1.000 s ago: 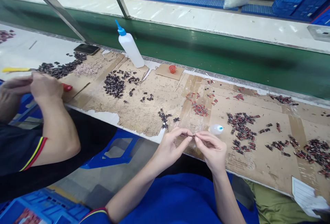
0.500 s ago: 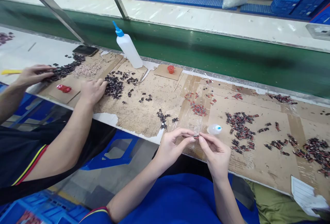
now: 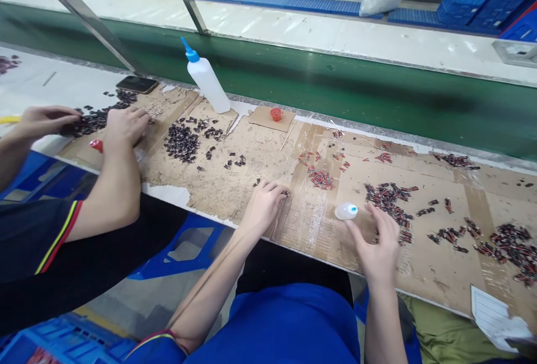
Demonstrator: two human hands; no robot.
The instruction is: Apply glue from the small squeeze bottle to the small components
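- The cardboard-covered bench [image 3: 260, 157] runs across in front of you.
- Your right hand [image 3: 380, 249] hovers with fingers spread, holding nothing, beside the red-and-black parts pile [image 3: 388, 199].
- Your left hand [image 3: 266, 202] rests fingers-down on the small dark parts [image 3: 286, 193]; whether it grips any, you cannot tell.
- The small bottle [image 3: 346, 211] lies between your hands.

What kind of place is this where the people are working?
It looks like a factory assembly line. A long green conveyor belt runs past the cardboard-covered workbench, heaps of tiny red-and-black parts lie on it, and blue plastic crates are stacked behind.
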